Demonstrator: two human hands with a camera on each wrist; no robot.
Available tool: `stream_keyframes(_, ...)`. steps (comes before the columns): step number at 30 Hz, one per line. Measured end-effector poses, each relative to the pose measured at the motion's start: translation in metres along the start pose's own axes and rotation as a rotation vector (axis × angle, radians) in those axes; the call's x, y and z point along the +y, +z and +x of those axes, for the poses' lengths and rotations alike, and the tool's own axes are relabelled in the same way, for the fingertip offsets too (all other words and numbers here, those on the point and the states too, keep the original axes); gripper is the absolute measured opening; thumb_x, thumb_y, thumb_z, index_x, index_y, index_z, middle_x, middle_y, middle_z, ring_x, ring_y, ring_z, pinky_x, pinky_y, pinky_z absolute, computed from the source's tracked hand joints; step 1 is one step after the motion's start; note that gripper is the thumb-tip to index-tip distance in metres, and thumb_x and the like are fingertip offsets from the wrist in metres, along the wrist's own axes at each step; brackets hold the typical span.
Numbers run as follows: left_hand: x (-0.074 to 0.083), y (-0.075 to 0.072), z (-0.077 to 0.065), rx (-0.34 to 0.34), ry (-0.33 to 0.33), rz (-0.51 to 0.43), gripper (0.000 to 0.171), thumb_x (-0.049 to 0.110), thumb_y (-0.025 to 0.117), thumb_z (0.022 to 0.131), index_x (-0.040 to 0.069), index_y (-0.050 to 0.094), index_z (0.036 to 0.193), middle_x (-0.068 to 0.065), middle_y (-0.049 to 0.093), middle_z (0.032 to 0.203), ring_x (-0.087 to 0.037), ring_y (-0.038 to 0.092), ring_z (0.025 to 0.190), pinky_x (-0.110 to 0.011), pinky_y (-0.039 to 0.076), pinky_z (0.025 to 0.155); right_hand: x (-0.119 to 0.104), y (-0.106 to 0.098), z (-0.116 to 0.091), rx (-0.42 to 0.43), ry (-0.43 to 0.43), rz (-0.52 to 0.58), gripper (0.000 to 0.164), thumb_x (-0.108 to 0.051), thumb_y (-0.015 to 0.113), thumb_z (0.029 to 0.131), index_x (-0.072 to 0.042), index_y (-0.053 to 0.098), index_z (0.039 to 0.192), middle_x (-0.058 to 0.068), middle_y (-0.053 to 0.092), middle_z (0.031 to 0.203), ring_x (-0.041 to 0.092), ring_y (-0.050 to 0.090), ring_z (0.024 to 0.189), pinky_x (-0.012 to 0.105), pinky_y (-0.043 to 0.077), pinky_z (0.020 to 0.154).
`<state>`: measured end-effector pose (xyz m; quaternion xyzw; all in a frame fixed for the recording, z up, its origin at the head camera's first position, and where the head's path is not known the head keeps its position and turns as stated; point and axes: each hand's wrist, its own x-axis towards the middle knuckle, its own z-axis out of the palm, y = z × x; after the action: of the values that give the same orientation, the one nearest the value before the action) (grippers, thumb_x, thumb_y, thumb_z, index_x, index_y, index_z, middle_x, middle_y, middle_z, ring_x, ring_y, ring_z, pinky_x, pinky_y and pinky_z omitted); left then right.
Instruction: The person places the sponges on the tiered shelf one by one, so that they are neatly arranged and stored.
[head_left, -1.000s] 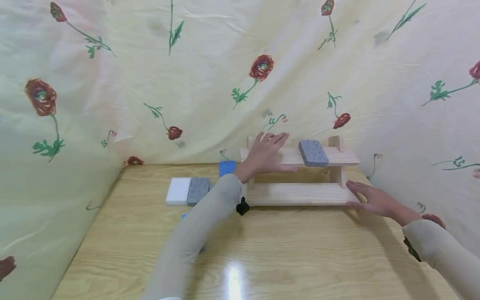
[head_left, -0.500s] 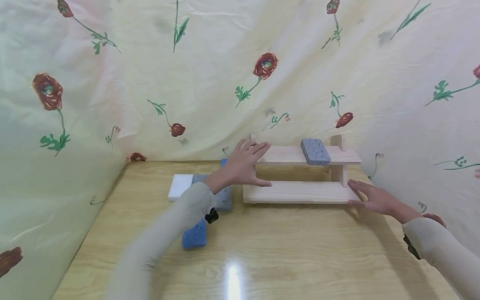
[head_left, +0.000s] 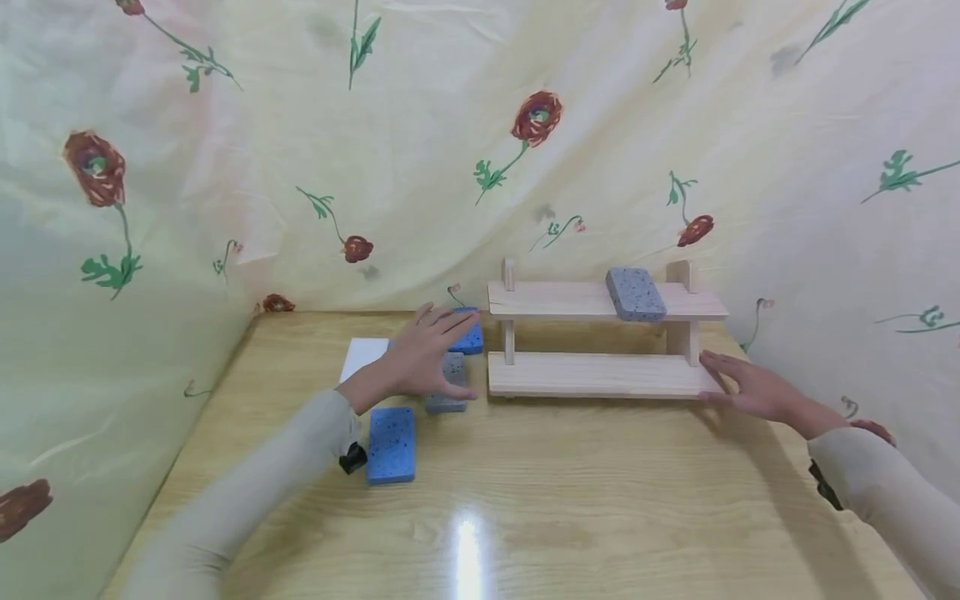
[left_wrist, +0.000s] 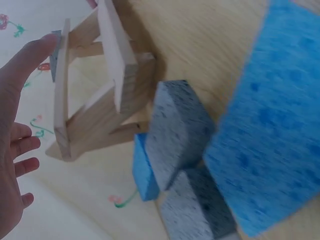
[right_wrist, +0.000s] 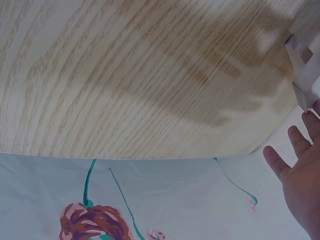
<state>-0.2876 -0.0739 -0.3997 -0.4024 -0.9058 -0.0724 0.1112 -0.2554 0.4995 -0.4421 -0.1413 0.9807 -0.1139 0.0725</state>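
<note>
My left hand hovers with spread fingers over the sponges left of a two-tier wooden shelf, holding nothing. Below it a grey speckled sponge is partly covered. A second grey sponge appears beside it in the left wrist view. One blue sponge lies behind the hand, another blue sponge in front near the wrist. On the upper tier a grey sponge lies flat, slightly over the front edge. My right hand rests its extended fingers against the shelf's right end.
A white block lies left of the hand, partly hidden by it. Flowered cloth hangs behind and along both sides of the wooden table. Two uprights rise above the shelf's upper tier.
My left hand has moved left and down, from in front of the upper tier to over the sponges. The right hand stays at the shelf's end. The view has tilted slightly.
</note>
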Motion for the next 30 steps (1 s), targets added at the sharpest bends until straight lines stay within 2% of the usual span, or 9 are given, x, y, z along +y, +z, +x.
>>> stream_keyframes(7, -0.012, 0.01, -0.032, -0.009, -0.004, -0.019, 0.12, 0.077, 0.076, 0.069, 0.014, 0.032, 0.161, -0.008, 0.046, 0.158, -0.033, 0.043, 0.142, -0.057, 0.025, 0.123, 0.001, -0.001, 0.0, -0.002, 0.004, -0.006, 0.087, -0.044, 0.069, 0.093, 0.01, 0.035, 0.152, 0.037, 0.034, 0.155, 0.06, 0.033, 0.14, 0.071, 0.032, 0.108)
stream_keyframes(12, -0.019, 0.017, -0.047, -0.01, 0.017, -0.028, 0.121, 0.077, 0.076, 0.068, 0.014, 0.032, 0.161, -0.008, 0.048, 0.157, -0.032, 0.045, 0.138, -0.059, 0.028, 0.121, 0.001, -0.003, 0.001, -0.006, 0.001, -0.002, 0.087, -0.044, 0.068, 0.094, 0.01, 0.034, 0.153, 0.038, 0.033, 0.155, 0.06, 0.032, 0.14, 0.072, 0.031, 0.108)
stream_keyframes(15, -0.022, 0.019, -0.054, -0.013, 0.03, -0.071, 0.121, 0.076, 0.078, 0.066, 0.014, 0.033, 0.16, -0.008, 0.048, 0.157, -0.032, 0.045, 0.138, -0.058, 0.028, 0.12, 0.001, -0.003, 0.001, -0.011, 0.001, 0.001, 0.087, -0.044, 0.068, 0.095, 0.01, 0.034, 0.153, 0.038, 0.033, 0.155, 0.061, 0.032, 0.14, 0.072, 0.032, 0.108)
stream_keyframes(19, -0.025, 0.02, -0.066, -0.049, 0.032, -0.132, 0.121, 0.074, 0.08, 0.065, 0.013, 0.036, 0.16, -0.011, 0.047, 0.157, -0.035, 0.043, 0.141, -0.06, 0.028, 0.12, 0.001, -0.003, 0.001, -0.012, 0.0, 0.003, 0.087, -0.044, 0.068, 0.095, 0.01, 0.034, 0.153, 0.037, 0.033, 0.156, 0.06, 0.032, 0.14, 0.072, 0.032, 0.108)
stream_keyframes(25, -0.029, 0.025, -0.083, -0.116, 0.02, -0.15, 0.121, 0.075, 0.081, 0.063, 0.01, 0.04, 0.157, -0.011, 0.048, 0.156, -0.035, 0.042, 0.14, -0.062, 0.028, 0.119, 0.0, -0.002, 0.0, -0.011, -0.002, -0.008, 0.087, -0.045, 0.067, 0.095, 0.01, 0.034, 0.153, 0.037, 0.034, 0.155, 0.06, 0.033, 0.14, 0.071, 0.032, 0.108)
stream_keyframes(30, -0.032, 0.027, -0.092, -0.131, 0.022, -0.161, 0.12, 0.074, 0.083, 0.061, 0.007, 0.045, 0.153, -0.013, 0.048, 0.155, -0.039, 0.041, 0.141, -0.062, 0.028, 0.118, 0.0, -0.001, -0.001, -0.012, 0.0, 0.003, 0.087, -0.044, 0.068, 0.094, 0.011, 0.034, 0.153, 0.038, 0.033, 0.155, 0.061, 0.033, 0.14, 0.072, 0.032, 0.108)
